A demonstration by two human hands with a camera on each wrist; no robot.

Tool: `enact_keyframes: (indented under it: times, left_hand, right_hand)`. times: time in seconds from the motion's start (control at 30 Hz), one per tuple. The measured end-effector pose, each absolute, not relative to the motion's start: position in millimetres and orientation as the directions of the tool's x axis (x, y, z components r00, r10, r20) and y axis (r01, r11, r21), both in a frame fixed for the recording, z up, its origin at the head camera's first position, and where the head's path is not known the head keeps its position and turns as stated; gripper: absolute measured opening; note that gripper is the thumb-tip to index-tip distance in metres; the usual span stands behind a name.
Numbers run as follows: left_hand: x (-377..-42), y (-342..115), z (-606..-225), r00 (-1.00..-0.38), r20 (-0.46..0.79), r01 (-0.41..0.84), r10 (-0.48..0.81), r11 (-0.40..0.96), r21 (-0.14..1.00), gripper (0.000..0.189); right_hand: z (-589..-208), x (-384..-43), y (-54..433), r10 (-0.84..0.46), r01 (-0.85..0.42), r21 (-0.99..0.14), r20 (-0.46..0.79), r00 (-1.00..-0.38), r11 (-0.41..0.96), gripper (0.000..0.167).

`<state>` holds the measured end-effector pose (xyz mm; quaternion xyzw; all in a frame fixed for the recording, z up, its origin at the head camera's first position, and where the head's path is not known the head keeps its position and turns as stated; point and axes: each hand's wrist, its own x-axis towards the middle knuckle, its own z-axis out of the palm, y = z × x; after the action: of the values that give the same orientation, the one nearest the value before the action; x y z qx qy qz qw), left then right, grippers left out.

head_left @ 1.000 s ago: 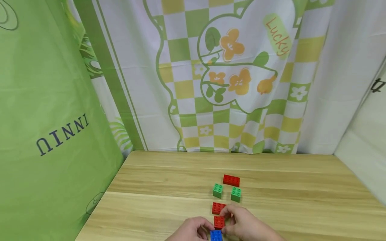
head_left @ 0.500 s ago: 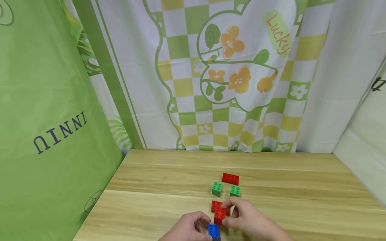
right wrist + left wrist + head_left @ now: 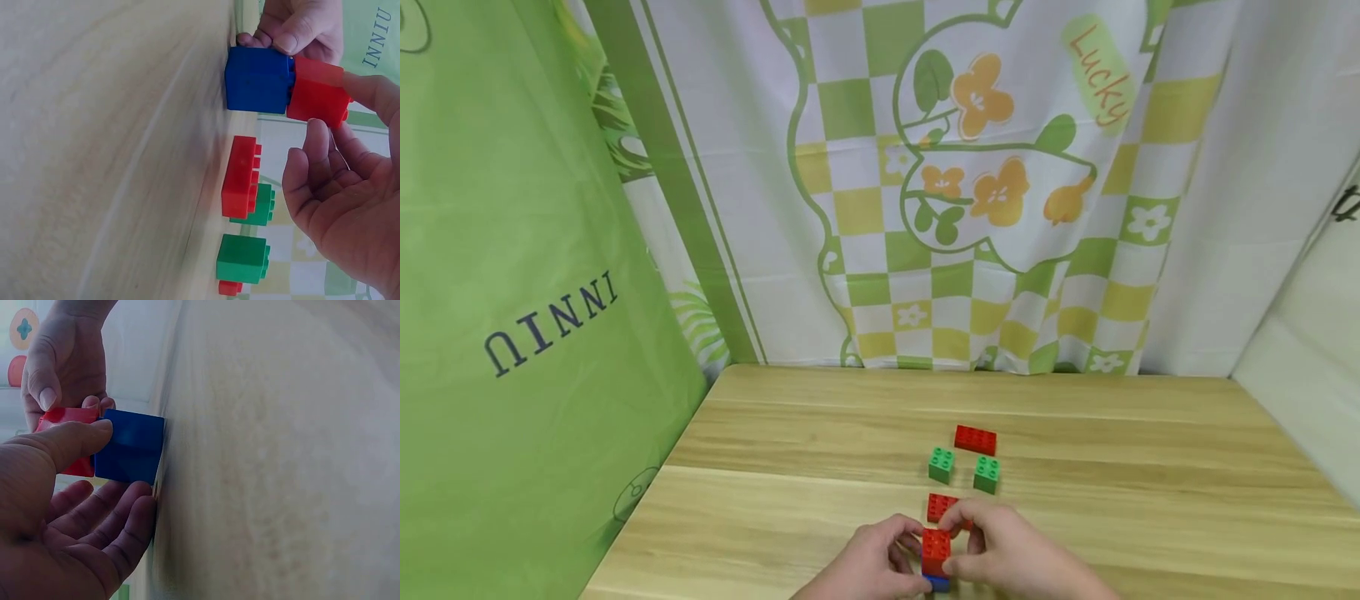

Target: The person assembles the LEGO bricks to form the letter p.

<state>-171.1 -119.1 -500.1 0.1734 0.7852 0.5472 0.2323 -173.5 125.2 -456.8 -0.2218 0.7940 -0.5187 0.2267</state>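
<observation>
Near the front of the table, a square red toy building brick [image 3: 936,546] sits on top of a blue building brick [image 3: 937,583]. My right hand [image 3: 1011,550] pinches the red brick between thumb and fingers, as the right wrist view shows from the side. With thumb on one face and fingers curled round the other side, my left hand [image 3: 81,531] steadies the blue brick [image 3: 130,447]. The blue brick's base is against the tabletop in both wrist views. Only a thin line separates the two bricks [image 3: 291,84].
Just behind the stack lies a longer red brick [image 3: 942,507], partly covered by the right hand. Farther back are two green bricks, one left [image 3: 941,465] and one right [image 3: 987,474], and another long red brick [image 3: 975,439]. Curtains hang beyond the wooden table [image 3: 805,433].
The right hand has lifted the square red brick from behind the blue one and brought it over onto the blue brick's top. The left hand has stayed beside the blue brick.
</observation>
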Motion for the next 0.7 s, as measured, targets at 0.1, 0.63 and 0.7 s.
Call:
enact_keyframes:
  times: [0.1, 0.63, 0.7]
  left_hand:
    - [-171.2, -119.2, -499.3, -0.823, -0.164, 0.032, 0.543, 0.333, 0.943, 0.034]
    - [-168.1, -117.7, -496.4, -0.785, -0.048, 0.25, 0.618, 0.386, 0.888, 0.054]
    - [-168.6, -117.8, -496.1, -0.768, -0.017, 0.319, 0.64, 0.406, 0.856, 0.059]
  right_hand:
    - [-458.4, -174.3, 123.9, -0.596, -0.115, -0.927, -0.131, -0.792, 0.357, 0.021]
    - [-454.0, -169.9, 125.3, -0.606, -0.218, -0.884, -0.088, -0.79, 0.412, 0.022]
    - [-453.3, -170.7, 125.5, -0.607, -0.254, -0.867, -0.068, -0.792, 0.429, 0.024]
